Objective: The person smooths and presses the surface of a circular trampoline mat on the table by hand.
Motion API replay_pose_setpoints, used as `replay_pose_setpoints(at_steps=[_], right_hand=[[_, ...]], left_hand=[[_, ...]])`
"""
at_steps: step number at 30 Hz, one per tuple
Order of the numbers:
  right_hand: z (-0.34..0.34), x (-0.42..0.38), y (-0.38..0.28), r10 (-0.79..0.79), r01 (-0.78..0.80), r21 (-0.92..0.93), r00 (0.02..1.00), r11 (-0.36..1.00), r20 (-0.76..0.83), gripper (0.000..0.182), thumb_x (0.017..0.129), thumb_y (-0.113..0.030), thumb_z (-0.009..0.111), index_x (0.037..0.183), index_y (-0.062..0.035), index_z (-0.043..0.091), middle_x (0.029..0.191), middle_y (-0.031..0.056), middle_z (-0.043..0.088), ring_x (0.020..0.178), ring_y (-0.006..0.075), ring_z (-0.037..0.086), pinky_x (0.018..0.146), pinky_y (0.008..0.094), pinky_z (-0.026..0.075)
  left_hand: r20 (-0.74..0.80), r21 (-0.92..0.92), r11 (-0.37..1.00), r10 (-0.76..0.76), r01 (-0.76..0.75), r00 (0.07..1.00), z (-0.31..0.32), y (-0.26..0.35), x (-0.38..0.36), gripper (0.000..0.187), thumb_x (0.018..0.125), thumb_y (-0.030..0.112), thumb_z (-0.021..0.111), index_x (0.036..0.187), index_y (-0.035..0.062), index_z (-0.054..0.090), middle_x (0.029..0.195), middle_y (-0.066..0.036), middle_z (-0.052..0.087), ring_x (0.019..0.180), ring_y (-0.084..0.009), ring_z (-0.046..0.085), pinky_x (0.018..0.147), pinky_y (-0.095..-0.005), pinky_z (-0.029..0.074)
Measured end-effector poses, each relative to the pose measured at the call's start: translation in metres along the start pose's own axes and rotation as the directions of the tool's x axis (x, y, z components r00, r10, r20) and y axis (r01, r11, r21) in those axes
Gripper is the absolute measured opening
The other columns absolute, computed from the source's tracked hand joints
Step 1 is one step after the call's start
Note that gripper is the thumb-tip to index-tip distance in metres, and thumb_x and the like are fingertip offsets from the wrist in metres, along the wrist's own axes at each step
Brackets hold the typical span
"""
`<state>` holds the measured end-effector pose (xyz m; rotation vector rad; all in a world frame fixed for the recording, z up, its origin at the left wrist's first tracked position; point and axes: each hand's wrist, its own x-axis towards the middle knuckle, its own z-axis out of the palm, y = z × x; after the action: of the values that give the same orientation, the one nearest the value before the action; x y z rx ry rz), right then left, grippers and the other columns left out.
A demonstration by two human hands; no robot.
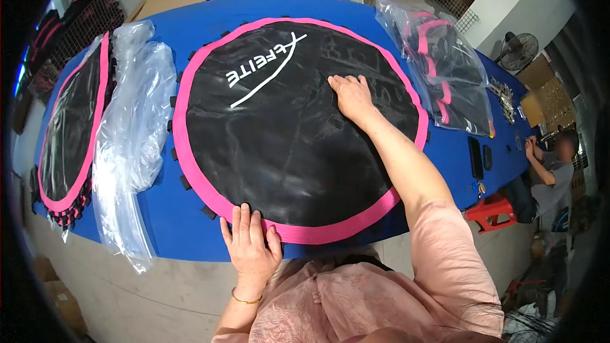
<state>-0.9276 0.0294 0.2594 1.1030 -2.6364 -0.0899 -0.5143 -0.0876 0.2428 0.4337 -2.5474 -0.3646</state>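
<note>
A round black trampoline mat [286,146] with a pink border, white lettering and small black tabs round its edge lies spread out in front of me. My left hand [252,251] rests on the near edge of the pink border, its fingers stretched out and the thumb apart. Farther out, my right hand [353,96] touches the black fabric right of the centre, fingers slightly bent and nothing visible in them. Faint creases show in the fabric around that hand.
Clear plastic bags [130,127] lie left of the mat, beside a stack of similar mats [73,124]. A bagged mat [445,70] is at the right, near a dark phone-like object [475,157]. A seated person [551,174] works beyond, by a red stool [490,213].
</note>
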Motion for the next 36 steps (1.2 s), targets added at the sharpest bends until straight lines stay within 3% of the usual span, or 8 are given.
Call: replay_pose_setpoints(at_steps=[4,6,8,10,14,17,26,36], right_hand=[[0.012,0.023,-0.002,0.061,-0.061,0.032,0.998,0.998,-0.010,0.041,0.092,-0.007,0.051,0.129,-0.0126,0.066,0.133,0.0070,0.067,0.119,0.0288,0.064,0.101,0.0518,0.045],[-0.009,0.021,-0.018,0.095,-0.094,-0.017,0.988,0.995,0.119,0.034,0.090,-0.008,0.053,0.120,-0.0127,0.067,0.123,0.0067,0.070,0.114,0.0284,0.066,0.097,0.0500,0.047],[-0.018,0.013,-0.034,-0.001,0.003,-0.018,0.995,1.000,0.103,0.029,0.088,-0.008,0.055,0.114,-0.0127,0.067,0.118,0.0065,0.070,0.113,0.0274,0.066,0.098,0.0495,0.046],[-0.008,-0.005,-0.051,-0.108,0.109,0.005,0.991,0.994,-0.077,0.032,0.087,-0.008,0.057,0.118,-0.0120,0.067,0.118,0.0064,0.070,0.112,0.0258,0.066,0.102,0.0497,0.044],[-0.010,-0.037,-0.063,-0.168,0.168,-0.030,0.985,0.985,-0.034,0.044,0.089,-0.009,0.056,0.133,-0.0105,0.063,0.125,0.0064,0.068,0.119,0.0252,0.062,0.114,0.0527,0.037],[-0.013,-0.055,-0.040,-0.099,0.105,0.059,0.990,0.993,-0.096,0.043,0.089,-0.008,0.056,0.132,-0.0103,0.064,0.134,0.0060,0.066,0.126,0.0265,0.059,0.118,0.0542,0.032],[-0.002,-0.084,0.120,0.323,-0.315,-0.139,0.945,0.939,0.045,0.048,0.092,-0.007,0.050,0.138,-0.0146,0.063,0.140,0.0050,0.065,0.132,0.0282,0.056,0.119,0.0603,0.028],[0.022,-0.047,0.170,0.393,-0.379,-0.129,0.913,0.916,0.106,0.050,0.095,-0.007,0.046,0.142,-0.0187,0.061,0.147,0.0021,0.060,0.135,0.0296,0.054,0.117,0.0661,0.029]], left_hand=[[-0.012,0.000,1.000,-0.001,0.001,1.000,0.003,-0.002,-0.002,0.038,0.092,0.024,0.063,0.119,-0.0036,0.066,0.138,-0.023,0.061,0.138,-0.0389,0.051,0.120,-0.0604,0.028],[-0.025,-0.013,1.000,0.015,-0.016,1.000,0.006,-0.001,-0.002,0.039,0.092,0.023,0.063,0.120,-0.0036,0.066,0.138,-0.023,0.061,0.138,-0.0387,0.051,0.120,-0.0600,0.028],[-0.027,0.019,1.000,-0.002,0.002,1.000,0.007,-0.002,-0.003,0.039,0.093,0.023,0.063,0.121,-0.0036,0.066,0.138,-0.022,0.061,0.139,-0.0385,0.050,0.121,-0.0594,0.027],[-0.017,0.002,1.000,0.002,-0.002,1.000,0.003,0.001,-0.002,0.039,0.093,0.023,0.062,0.122,-0.0039,0.066,0.138,-0.023,0.061,0.139,-0.0388,0.050,0.121,-0.0590,0.026],[-0.004,0.037,0.999,0.024,-0.024,1.000,0.003,-0.001,-0.002,0.038,0.094,0.021,0.061,0.124,-0.0021,0.064,0.139,-0.023,0.060,0.138,-0.0391,0.050,0.121,-0.0563,0.028],[0.008,0.023,1.000,0.006,-0.006,1.000,0.003,-0.001,-0.003,0.038,0.095,0.022,0.060,0.122,-0.0041,0.065,0.139,-0.024,0.060,0.139,-0.0390,0.049,0.121,-0.0591,0.026],[0.018,0.026,1.000,0.013,-0.014,1.000,0.002,-0.003,-0.003,0.036,0.094,0.021,0.060,0.120,-0.0038,0.064,0.139,-0.024,0.060,0.139,-0.0396,0.049,0.119,-0.0604,0.028],[0.049,0.037,0.999,0.021,-0.023,0.999,-0.001,-0.002,-0.003,0.036,0.093,0.022,0.061,0.118,-0.0044,0.064,0.138,-0.025,0.060,0.136,-0.0425,0.052,0.117,-0.0617,0.030]])
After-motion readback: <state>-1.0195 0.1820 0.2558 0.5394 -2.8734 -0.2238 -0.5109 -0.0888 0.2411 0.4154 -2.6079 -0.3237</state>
